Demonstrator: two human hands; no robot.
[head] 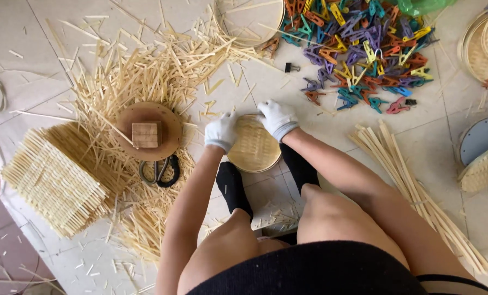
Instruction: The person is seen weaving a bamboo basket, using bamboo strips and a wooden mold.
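A small round woven bamboo tray rests on the tiled floor between my feet in black socks. Both my hands wear white gloves. My left hand grips the tray's upper left rim. My right hand grips the upper right rim. Just above the tray lie loose bamboo slivers.
A round wooden disc with a wood block and black-handled scissors lie left. Woven bamboo mats are stacked far left. Coloured plastic clips are heaped upper right. Long bamboo strips lie right, more round trays beyond.
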